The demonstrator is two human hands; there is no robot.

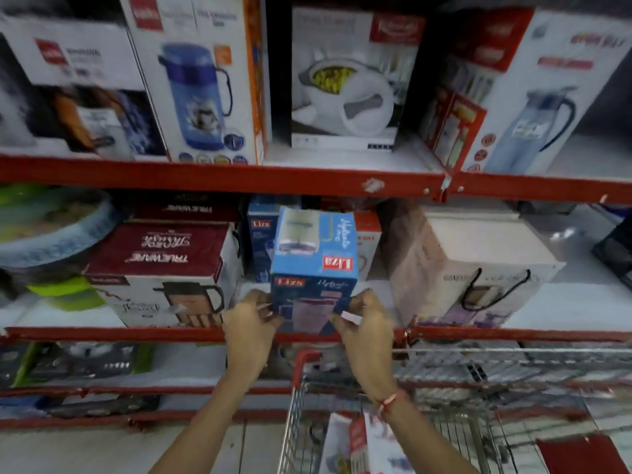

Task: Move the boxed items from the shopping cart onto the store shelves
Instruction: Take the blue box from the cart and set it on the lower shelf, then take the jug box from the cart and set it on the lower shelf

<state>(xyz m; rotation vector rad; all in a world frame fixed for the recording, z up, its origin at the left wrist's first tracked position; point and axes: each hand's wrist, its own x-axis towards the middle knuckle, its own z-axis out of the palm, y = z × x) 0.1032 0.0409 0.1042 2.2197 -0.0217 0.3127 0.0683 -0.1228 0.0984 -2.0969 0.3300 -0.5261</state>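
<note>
Red store shelf (219, 177) bkgd; L hand (251, 325) + R hand (367, 325) grip closed on blue box (313, 268), fingertips at lower corners.

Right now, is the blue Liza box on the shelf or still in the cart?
On the shelf: blue Liza box sits upright on the middle shelf, both hands at its lower corners.

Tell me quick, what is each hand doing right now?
Left hand: closed on the left lower edge of the blue Liza box.
Right hand: closed on the same box's right lower edge.
</note>
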